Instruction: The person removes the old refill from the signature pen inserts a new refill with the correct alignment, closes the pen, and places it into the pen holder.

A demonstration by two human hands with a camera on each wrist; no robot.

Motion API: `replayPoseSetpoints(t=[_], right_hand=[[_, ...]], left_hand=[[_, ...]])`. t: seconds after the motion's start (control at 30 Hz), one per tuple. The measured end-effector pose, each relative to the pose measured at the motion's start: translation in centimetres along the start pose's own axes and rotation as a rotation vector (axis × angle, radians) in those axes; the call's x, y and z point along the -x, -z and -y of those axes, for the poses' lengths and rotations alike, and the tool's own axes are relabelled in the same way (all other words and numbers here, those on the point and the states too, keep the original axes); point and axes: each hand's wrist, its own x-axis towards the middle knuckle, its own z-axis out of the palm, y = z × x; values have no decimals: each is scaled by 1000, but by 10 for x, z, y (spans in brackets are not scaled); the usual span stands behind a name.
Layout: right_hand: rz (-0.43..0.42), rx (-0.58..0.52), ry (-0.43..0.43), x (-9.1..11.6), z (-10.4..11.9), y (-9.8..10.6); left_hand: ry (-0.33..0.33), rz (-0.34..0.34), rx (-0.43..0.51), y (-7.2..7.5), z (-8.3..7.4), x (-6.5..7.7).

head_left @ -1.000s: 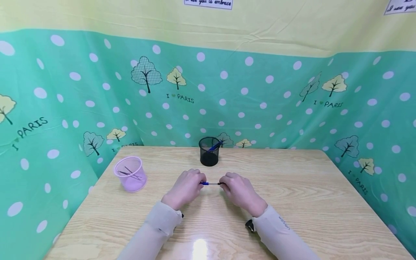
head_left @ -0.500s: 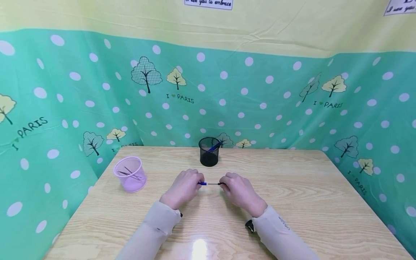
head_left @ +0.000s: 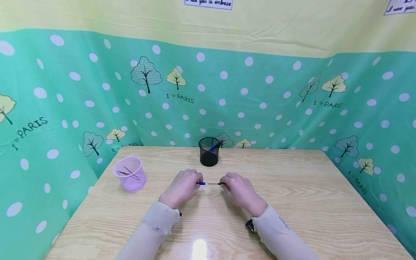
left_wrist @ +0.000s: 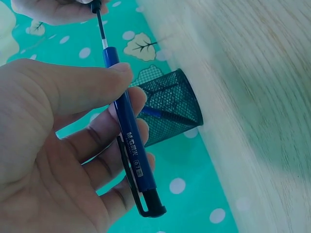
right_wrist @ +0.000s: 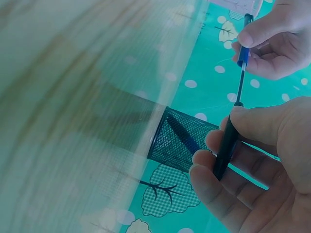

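Note:
My left hand (head_left: 182,189) pinches the blue barrel (left_wrist: 131,141) of a pen between thumb and fingers. The barrel has a dark clip and a black end. Opposite it, my right hand (head_left: 242,191) holds the pen's black front section (right_wrist: 227,150). A thin dark refill (head_left: 213,183) juts leftward from that section, in line with the barrel's mouth. In the head view a narrow pale gap shows between refill and barrel; the left wrist view shows a whitish refill end at the mouth. Whether its tip is inside, I cannot tell.
Behind the hands stands a black mesh cup (head_left: 209,159) with a blue pen (head_left: 214,146) leaning in it. At the left, a lilac mesh cup (head_left: 133,186) holds a few thin dark sticks (head_left: 129,173). A patterned curtain (head_left: 227,90) hangs behind the wooden table (head_left: 292,187).
My left hand has drawn the blue barrel slightly leftward. More of the refill shows, and a small gap now appears at the barrel's mouth. My right hand stays almost still.

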Motion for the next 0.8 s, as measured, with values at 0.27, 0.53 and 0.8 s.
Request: replayPoseSetpoints(t=[0.27,0.53,0.8], right_hand=[[0,4,1,0,-1,-1],[-12,5,1,0,-2,0],[-24,2,9,0,-3,1]], left_hand=[[9,-6,-9,1,3,0],[6,-9,-7,0,5,0],[-18,-31,0,1,8,1]])
